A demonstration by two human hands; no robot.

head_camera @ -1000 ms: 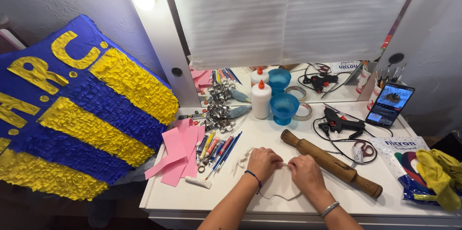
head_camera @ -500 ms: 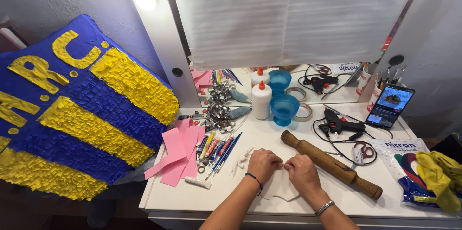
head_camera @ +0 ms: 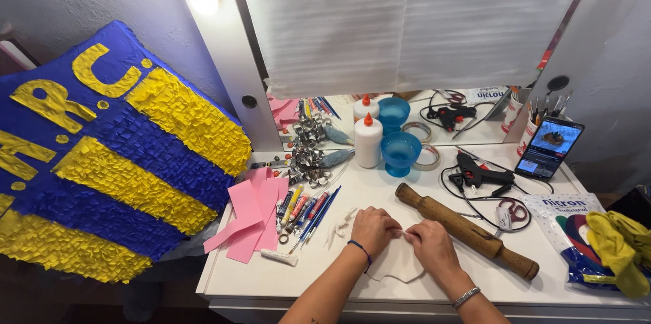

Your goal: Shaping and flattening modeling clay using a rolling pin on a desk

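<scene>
Both hands meet at the front middle of the white table [head_camera: 312, 276]. My left hand [head_camera: 373, 228] and my right hand [head_camera: 432, 244] pinch the top edge of a thin white flat piece [head_camera: 397, 264] that lies on the table between them, fingertips almost touching. A dark band circles the left wrist and a metal bracelet the right wrist. A wooden rolling pin [head_camera: 468, 230] lies diagonally just right of my right hand. Small white scraps [head_camera: 341, 224] lie left of my left hand.
Pink paper strips [head_camera: 249, 212], pens and paint tubes [head_camera: 305, 210], a glue bottle [head_camera: 368, 141], a blue cup [head_camera: 400, 153], tape roll, black glue gun [head_camera: 478, 173], scissors, propped phone [head_camera: 548, 148] and yellow cloth [head_camera: 620, 249] crowd the table. A blue and yellow fringed piñata [head_camera: 102, 161] leans at left.
The hands have drawn a little closer together over the white piece. Everything else on the table is where it was.
</scene>
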